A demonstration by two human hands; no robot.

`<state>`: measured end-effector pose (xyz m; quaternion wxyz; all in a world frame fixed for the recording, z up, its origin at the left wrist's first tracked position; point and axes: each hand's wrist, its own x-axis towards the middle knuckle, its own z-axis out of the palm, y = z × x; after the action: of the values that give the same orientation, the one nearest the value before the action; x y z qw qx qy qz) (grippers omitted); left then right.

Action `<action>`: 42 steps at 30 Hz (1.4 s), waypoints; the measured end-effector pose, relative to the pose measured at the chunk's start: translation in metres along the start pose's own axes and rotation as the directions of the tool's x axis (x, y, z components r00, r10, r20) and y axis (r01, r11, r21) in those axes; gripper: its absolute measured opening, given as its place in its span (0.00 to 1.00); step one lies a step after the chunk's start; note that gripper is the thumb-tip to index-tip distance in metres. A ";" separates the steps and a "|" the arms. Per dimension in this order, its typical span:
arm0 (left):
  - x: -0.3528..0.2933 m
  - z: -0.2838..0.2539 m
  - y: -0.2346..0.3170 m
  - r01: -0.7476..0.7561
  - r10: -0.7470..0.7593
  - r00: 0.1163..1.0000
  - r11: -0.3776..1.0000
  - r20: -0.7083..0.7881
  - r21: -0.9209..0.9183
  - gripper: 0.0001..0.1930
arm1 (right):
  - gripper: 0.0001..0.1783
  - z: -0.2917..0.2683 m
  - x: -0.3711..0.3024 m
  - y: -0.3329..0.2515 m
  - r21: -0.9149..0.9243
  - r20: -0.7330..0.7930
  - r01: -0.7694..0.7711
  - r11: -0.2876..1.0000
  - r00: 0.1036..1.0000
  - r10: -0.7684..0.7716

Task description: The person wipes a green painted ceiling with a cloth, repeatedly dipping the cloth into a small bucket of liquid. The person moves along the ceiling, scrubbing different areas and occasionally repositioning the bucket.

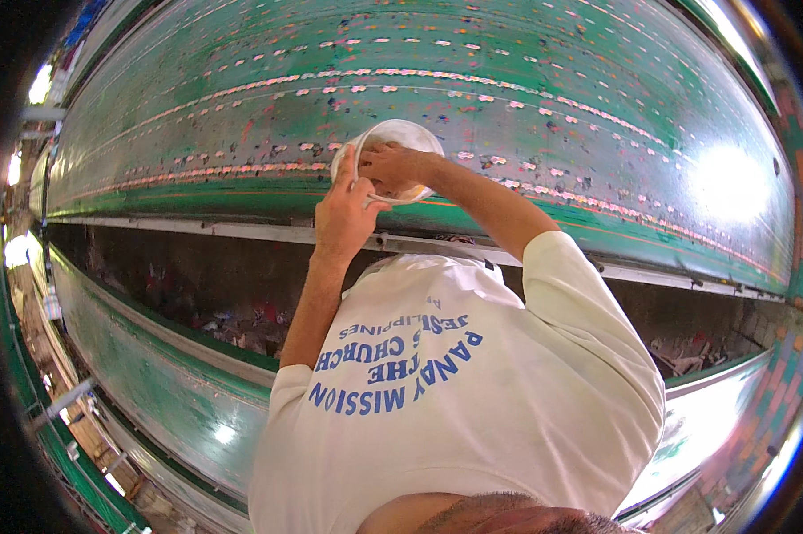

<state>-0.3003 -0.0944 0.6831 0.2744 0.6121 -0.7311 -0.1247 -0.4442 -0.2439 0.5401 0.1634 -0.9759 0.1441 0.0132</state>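
A white round plastic tub [416, 132] is held over the near edge of a long green table [499, 116]. My left hand [346, 209] grips the tub's near left side, with a finger up along the rim and the thumb by its near edge. My right hand [394, 165] reaches down inside the tub from the right, its fingers bent and close together. Their tips are hidden, and I cannot make out what they hold. A little yellowish stuff [410, 193] shows at the tub's bottom near the right hand.
Rows of small white, pink and dark printed marks [437, 78] run along the table. A pale metal rail [268, 229] lines its near edge. Behind me a second green table [188, 374] stands across a dark, littered gap [197, 294]. Brick-like paving [730, 463] lies at the right.
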 end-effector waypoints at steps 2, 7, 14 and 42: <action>0.000 -0.005 0.004 0.074 -0.075 0.996 0.997 0.041 0.037 0.18 | 0.29 -0.044 -0.003 -0.024 0.037 0.189 -0.055 0.998 0.981 0.047; 0.027 0.004 0.021 0.048 -0.053 0.993 0.998 0.107 0.047 0.18 | 0.20 -0.042 -0.017 0.013 0.118 0.455 -0.214 0.970 0.880 0.139; 0.033 0.024 0.021 -0.004 0.003 0.999 1.000 -0.054 -0.015 0.21 | 0.09 -0.144 -0.129 0.032 0.569 -0.626 0.200 0.798 0.735 0.261; 0.030 0.097 -0.027 0.380 -0.440 0.897 0.821 -0.049 -0.425 0.28 | 0.03 -0.092 -0.382 0.416 0.236 -0.939 -0.830 0.505 -0.062 0.337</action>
<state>-0.3347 -0.1441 0.5971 0.4140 0.6922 -0.5180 -0.2848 -0.9308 -0.5441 0.5240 -0.1921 -0.6124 0.6227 -0.4476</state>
